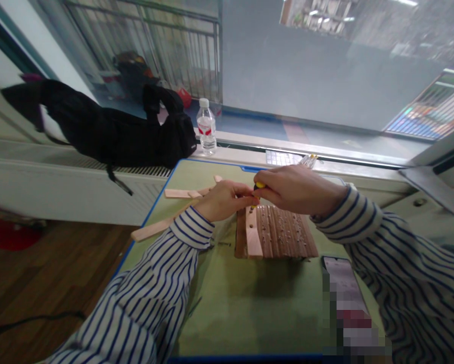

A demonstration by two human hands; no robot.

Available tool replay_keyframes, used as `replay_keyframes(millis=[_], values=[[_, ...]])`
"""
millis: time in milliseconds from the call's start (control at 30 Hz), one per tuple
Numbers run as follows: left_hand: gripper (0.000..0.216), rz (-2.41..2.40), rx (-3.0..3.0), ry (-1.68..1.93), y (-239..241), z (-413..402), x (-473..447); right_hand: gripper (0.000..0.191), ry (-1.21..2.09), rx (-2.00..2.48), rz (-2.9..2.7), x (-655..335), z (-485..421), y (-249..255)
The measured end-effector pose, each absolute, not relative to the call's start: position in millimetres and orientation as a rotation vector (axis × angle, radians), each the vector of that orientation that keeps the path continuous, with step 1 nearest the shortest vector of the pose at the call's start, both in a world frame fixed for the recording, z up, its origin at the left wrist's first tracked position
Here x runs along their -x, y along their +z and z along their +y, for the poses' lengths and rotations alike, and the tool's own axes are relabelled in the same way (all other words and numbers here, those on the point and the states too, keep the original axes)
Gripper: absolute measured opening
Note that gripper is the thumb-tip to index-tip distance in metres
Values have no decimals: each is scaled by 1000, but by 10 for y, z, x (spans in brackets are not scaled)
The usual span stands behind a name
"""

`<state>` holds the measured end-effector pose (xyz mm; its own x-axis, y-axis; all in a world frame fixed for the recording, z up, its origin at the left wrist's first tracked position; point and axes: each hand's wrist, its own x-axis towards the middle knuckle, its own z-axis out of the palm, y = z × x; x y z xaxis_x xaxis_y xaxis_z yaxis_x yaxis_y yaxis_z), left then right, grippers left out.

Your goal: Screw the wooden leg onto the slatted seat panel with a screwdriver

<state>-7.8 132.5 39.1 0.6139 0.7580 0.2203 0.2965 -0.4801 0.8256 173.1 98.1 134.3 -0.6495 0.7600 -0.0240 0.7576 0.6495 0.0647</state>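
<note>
My right hand [287, 188] is wrapped round the handle of a yellow and black screwdriver [260, 185], held nearly upright. My left hand [227, 198] pinches at the screwdriver's lower part; its fingertips hide most of the shaft. Below them lies a pale wooden strip [254, 241] with dark holes along it. The strip rests along the left side of a brown ridged block [287, 235], which is dotted with many small shiny bits that look like screws or holes. The screwdriver's tip is over the strip's far end; whether a screw sits under it cannot be made out.
The pale green table [227, 313] has a blue edge. Other wooden strips [154, 230] lie at its left. A phone [344, 283] is at the right. On the sill stand a water bottle [206, 129] and a black bag [124, 131], with a white card [282, 157] nearby.
</note>
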Motion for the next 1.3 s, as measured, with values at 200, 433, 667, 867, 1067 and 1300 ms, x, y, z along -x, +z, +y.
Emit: replay_keyframes(millis=[200,433,667,867,1067,1300], values=[[27,759,-2087,716,384,1334,80,42,178,-1482,2796,-1738,924,1205],[29,817,-2086,694,425,1308,66,43,187,-1566,2814,-1730,890,1145],[22,891,-2127,838,435,1289,39,40,222,-1567,2809,-1683,888,1132],[19,938,-2114,834,443,1293,60,40,157,-1504,2850,-1650,900,1226],[25,934,-2120,790,431,1309,78,25,105,-1276,2922,-1708,909,1255],[23,845,-2092,732,429,1327,96,20,95,-1351,2955,-1712,923,1119]])
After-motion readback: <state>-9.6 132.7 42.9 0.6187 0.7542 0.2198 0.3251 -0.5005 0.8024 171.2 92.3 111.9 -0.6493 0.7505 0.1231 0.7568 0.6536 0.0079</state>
